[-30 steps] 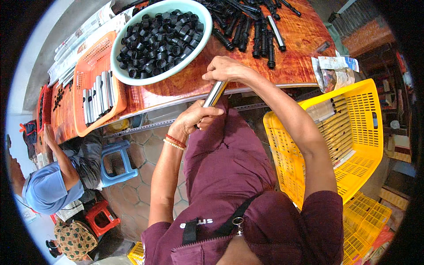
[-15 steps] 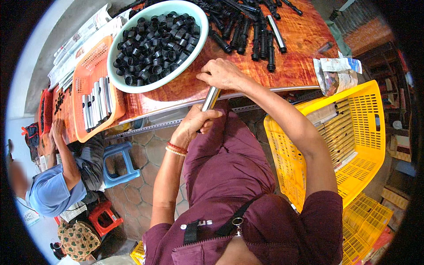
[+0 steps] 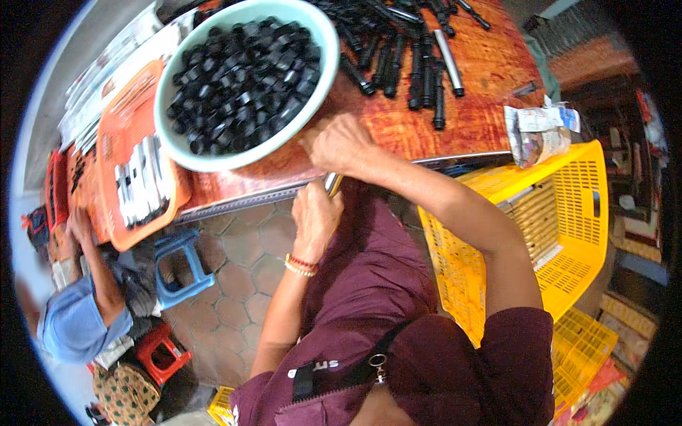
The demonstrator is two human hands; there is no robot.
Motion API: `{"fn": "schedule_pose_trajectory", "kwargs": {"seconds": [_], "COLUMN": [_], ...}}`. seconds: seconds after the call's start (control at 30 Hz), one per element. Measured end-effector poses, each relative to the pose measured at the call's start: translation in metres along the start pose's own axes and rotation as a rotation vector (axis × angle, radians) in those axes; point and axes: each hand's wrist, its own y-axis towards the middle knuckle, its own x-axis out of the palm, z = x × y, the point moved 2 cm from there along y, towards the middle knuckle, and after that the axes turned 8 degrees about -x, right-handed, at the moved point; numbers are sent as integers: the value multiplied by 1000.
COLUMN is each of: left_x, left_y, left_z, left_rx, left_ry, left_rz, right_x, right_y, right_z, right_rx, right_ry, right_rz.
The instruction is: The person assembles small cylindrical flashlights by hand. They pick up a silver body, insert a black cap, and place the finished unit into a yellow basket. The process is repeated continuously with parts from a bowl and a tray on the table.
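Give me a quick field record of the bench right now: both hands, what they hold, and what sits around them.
left hand: wrapped around the lower end of a metal tube, bracelet on the wrist
right hand: over the tube's top end, at the table edge
bowl: pale green, full of small black caps, just left of the right hand
table: reddish wood, black tubes piled at the far side
orange tray: silver tubes in it, left of the bowl
yellow crate: right of the person, tubes inside
co-worker: lower left, blue shirt
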Motion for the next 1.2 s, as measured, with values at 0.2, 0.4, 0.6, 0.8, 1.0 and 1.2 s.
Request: {"fn": "schedule_pose_trajectory", "kwargs": {"seconds": [0.2, 0.4, 0.6, 0.8, 1.0, 1.2], "left_x": [-7, -5, -12, -23, -7, -4], "left_y": [-8, -6, 25, 10, -8, -24], "left_z": [9, 8, -19, -23, -13, 16], "left_rx": [-46, -89, -22, -272, -222, -66], "left_ry": [-27, -47, -439, -1182, -1674, -1836], "left_rz": [-95, -165, -578, -1053, -1418, -1362], "right_x": [16, 14, -22, -58, -67, -71], "right_y": [-7, -6, 10, -34, -88, -83], "right_z": [2, 2, 14, 48, 35, 2], "right_rx": [32, 85, 436, 506, 745, 326], "right_ry": [57, 66, 433, 664, 1213, 1725], "right_rz": [92, 82, 176, 353, 199, -153]}}
